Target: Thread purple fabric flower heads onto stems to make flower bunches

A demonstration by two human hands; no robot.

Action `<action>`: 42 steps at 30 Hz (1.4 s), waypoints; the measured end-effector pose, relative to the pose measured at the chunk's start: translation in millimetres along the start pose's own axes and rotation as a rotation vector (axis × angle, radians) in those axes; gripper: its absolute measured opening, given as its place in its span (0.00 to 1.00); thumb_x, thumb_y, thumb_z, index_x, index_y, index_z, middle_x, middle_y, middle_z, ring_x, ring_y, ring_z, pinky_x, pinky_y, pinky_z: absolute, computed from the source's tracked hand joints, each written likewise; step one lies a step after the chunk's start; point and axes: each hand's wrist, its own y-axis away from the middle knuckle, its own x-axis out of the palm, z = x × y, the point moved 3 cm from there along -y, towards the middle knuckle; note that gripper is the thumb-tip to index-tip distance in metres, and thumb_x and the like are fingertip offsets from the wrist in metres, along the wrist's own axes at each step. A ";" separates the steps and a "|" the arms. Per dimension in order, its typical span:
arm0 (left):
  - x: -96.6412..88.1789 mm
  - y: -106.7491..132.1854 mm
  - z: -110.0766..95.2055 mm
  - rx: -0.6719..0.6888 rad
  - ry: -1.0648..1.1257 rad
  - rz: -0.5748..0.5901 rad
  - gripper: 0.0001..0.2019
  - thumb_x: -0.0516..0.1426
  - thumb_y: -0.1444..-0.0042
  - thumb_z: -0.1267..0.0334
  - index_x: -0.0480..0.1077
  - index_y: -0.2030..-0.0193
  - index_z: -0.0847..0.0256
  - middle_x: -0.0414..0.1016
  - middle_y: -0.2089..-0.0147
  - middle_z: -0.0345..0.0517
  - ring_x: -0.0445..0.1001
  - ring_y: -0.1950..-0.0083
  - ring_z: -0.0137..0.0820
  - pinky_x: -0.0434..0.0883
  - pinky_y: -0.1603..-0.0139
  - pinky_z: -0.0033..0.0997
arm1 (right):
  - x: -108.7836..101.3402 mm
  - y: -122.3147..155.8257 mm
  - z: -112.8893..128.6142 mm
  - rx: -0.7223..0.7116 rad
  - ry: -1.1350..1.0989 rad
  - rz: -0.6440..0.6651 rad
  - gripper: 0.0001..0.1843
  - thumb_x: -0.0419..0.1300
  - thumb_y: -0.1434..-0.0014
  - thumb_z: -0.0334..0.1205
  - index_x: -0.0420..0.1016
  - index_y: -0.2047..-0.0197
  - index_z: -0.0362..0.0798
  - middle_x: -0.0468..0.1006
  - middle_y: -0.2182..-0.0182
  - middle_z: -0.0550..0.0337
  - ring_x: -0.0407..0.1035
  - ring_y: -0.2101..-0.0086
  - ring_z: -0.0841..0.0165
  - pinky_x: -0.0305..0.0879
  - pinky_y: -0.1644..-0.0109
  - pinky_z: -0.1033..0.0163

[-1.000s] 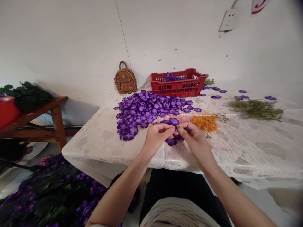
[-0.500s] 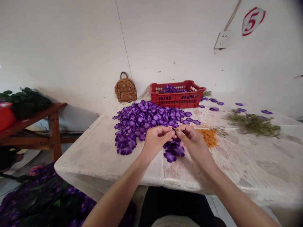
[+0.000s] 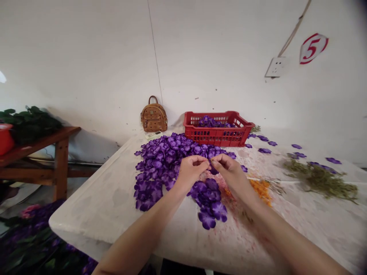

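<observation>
My left hand (image 3: 191, 170) and my right hand (image 3: 228, 169) meet above the table, thumbs and fingertips pinched together. Between the fingertips is a small purple artificial flower (image 3: 213, 170), partly covered by the fingers. Beneath my hands lies a small cluster of purple flower pieces (image 3: 208, 194), flat on the table. A large heap of purple flower pieces (image 3: 163, 152) spreads behind and to the left of my left hand. Orange flower stamens (image 3: 261, 192) are piled to the right, partly behind my right forearm.
A red plastic crate (image 3: 218, 140) with purple flowers stands at the back, beside a brown mini backpack (image 3: 154, 117). Green stems (image 3: 321, 177) and scattered purple pieces (image 3: 264, 151) lie to the right. A wooden bench (image 3: 60, 164) stands left of the covered table (image 3: 94, 206).
The view has tilted, so more of the table's near part shows. My hands stay together at the fingertips, and more purple now shows below the pinched fingers.
</observation>
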 end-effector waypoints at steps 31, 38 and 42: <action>-7.1 7.6 29.0 -0.113 -0.007 0.046 0.08 0.67 0.48 0.60 0.81 0.66 0.63 0.83 0.69 0.47 0.83 0.65 0.33 0.80 0.58 0.33 | -1.2 19.6 -27.3 0.091 0.061 -0.023 0.08 0.60 0.37 0.45 0.77 0.64 0.52 0.79 0.68 0.59 0.72 0.67 0.65 0.66 0.62 0.59; -5.2 12.9 26.9 -0.136 0.019 0.046 0.09 0.68 0.49 0.60 0.81 0.65 0.63 0.84 0.68 0.48 0.84 0.64 0.35 0.81 0.57 0.35 | -3.4 23.9 -24.1 0.112 0.045 0.018 0.08 0.60 0.36 0.45 0.77 0.63 0.52 0.79 0.68 0.59 0.72 0.67 0.66 0.66 0.62 0.60; -2.6 13.4 27.3 -0.147 0.035 0.030 0.07 0.68 0.50 0.61 0.80 0.67 0.62 0.83 0.70 0.46 0.83 0.66 0.33 0.81 0.58 0.34 | -4.1 24.4 -21.9 0.111 0.050 0.020 0.07 0.60 0.36 0.44 0.75 0.64 0.52 0.78 0.69 0.60 0.72 0.68 0.66 0.66 0.63 0.60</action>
